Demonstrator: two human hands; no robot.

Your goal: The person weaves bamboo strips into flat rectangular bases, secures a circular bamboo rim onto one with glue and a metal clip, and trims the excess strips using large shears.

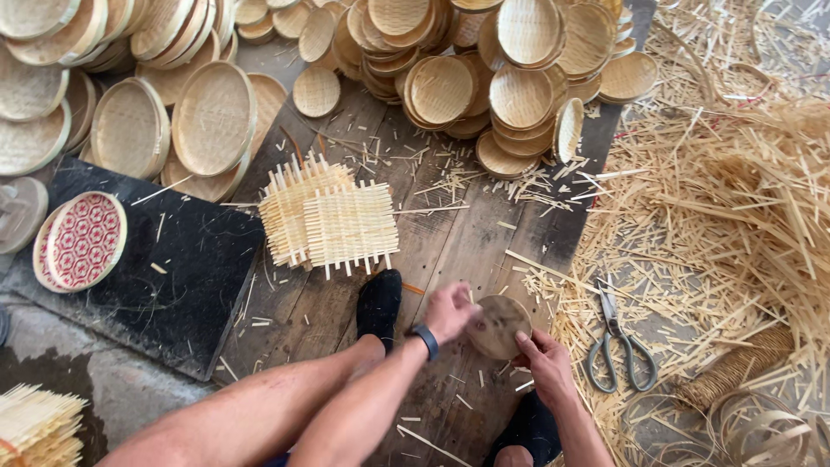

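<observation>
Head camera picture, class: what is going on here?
A person seated over a wooden floor holds a small round disc with both hands: the left hand on its left edge, the right hand at its lower right. A stack of square woven bamboo mats lies just ahead, and scissors lie to the right among loose bamboo strips. Piles of finished round woven trays fill the far side.

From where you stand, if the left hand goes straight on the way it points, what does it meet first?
Probably the round wooden disc: the left hand points right at it and seems to touch its edge already.
</observation>
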